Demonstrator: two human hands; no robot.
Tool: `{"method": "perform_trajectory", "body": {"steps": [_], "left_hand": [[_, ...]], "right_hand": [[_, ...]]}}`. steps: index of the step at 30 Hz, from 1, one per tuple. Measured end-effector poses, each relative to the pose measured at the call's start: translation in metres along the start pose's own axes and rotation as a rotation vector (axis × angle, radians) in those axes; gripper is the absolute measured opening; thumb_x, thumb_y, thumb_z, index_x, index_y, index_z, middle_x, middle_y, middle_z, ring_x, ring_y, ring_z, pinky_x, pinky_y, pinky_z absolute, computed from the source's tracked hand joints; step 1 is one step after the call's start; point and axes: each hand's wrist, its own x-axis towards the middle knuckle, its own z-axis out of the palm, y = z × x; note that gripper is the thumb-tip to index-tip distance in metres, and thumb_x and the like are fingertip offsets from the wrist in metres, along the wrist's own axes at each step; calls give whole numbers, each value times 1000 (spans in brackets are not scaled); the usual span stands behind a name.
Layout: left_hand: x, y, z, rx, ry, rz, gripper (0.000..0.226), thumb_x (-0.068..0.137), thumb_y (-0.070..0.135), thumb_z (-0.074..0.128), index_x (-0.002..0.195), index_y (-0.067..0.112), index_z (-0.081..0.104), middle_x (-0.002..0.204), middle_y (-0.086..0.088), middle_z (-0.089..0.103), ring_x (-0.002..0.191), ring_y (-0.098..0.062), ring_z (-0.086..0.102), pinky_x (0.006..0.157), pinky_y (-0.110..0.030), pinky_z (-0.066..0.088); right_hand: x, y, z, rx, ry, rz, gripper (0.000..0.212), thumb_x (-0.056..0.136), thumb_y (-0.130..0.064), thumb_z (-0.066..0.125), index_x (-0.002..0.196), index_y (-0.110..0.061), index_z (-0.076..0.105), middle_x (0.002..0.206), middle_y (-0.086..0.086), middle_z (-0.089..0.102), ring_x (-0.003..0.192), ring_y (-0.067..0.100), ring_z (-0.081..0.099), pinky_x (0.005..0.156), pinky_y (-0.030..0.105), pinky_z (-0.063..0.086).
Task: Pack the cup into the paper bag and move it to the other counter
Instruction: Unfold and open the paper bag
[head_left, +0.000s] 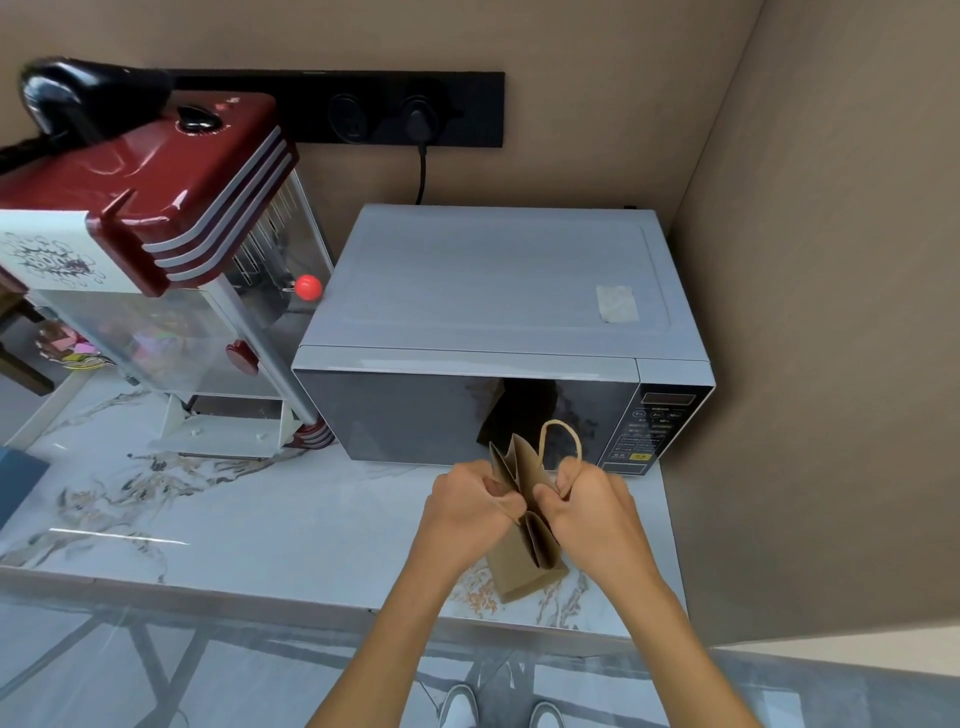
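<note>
This looks like a kitchen or snack corner. A grey microwave stands on a marble-patterned surface in a corner of plain brown walls. Just beside it is a red popcorn machine with clear panels. A black socket strip on the wall holds a plugged-in cord.
</note>
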Motion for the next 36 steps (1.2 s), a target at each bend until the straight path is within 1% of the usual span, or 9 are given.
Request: {"method": "perform_trajectory", "body": {"steps": [2, 5, 9, 14, 17, 19, 23, 28, 36], "left_hand": [[-3, -1, 1, 29, -33, 1, 27, 69, 35, 64, 45, 23, 59, 44, 8, 55, 51, -16, 56, 53, -30, 48], [-7, -4, 3, -1, -41, 29, 38, 79, 34, 66, 52, 7, 62, 51, -9, 61, 50, -17, 54, 53, -32, 47], [-9, -14, -8, -44, -65, 87, 52, 88, 25, 68, 42, 19, 45, 44, 4, 47, 45, -13, 48, 48, -23, 45], [-8, -20, -29, -47, -16, 47, 42, 88, 15, 68, 51, -1, 55, 48, 0, 54, 41, -5, 51, 44, -16, 45], [-5, -17, -44, 0, 39, 30, 42, 84, 7, 67, 44, 9, 57, 40, 7, 55, 35, -2, 53, 41, -13, 44], [-4, -12, -49, 89, 38, 27, 34, 82, 5, 67, 50, 0, 57, 45, -4, 54, 33, -3, 52, 39, -13, 44], [-5, -8, -52, 241, 49, 49, 32, 77, 3, 66, 49, 6, 51, 53, -16, 50, 44, -19, 49, 47, -26, 46], [-10, -10, -55, 351, 30, 74, 36, 76, 3, 61, 46, 9, 41, 54, -14, 41, 50, -24, 40, 51, -32, 39], [-19, -11, -51, 515, 106, 52, 37, 80, 13, 63, 50, 16, 41, 55, -4, 42, 49, -20, 42, 49, -29, 38]], "right_hand": [[0, -1, -2, -15, -9, 18, 44, 83, -42, 63, 56, -25, 32, 63, -2, 50, 65, 15, 46, 46, 29, 31], [-2, -1, -4, -19, -30, 24, 49, 80, -45, 66, 53, -24, 31, 59, -3, 45, 61, 19, 47, 44, 29, 27], [-4, 6, -8, -10, -28, 22, 47, 82, -38, 65, 53, -22, 31, 57, -3, 42, 56, 19, 44, 45, 28, 28], [-2, 16, -23, -22, 20, 42, 50, 80, -28, 66, 51, -21, 25, 51, -7, 31, 49, 16, 33, 44, 28, 27], [0, 20, -36, -54, 59, 38, 51, 79, -24, 66, 50, -19, 24, 49, -6, 29, 48, 17, 31, 44, 30, 27], [-1, 19, -40, -71, 50, 17, 51, 80, -23, 65, 50, -20, 24, 49, -5, 30, 48, 17, 30, 44, 30, 26], [-8, 17, -40, -88, 33, -9, 50, 83, -18, 60, 52, -22, 21, 52, -3, 31, 48, 18, 29, 44, 29, 27], [-14, 21, -45, -69, 44, 36, 50, 83, -16, 58, 52, -21, 20, 51, -4, 28, 48, 17, 25, 43, 29, 24], [-24, 24, -37, -39, 34, 2, 50, 80, -10, 57, 52, -23, 18, 47, -5, 20, 47, 15, 16, 44, 29, 20]]}}
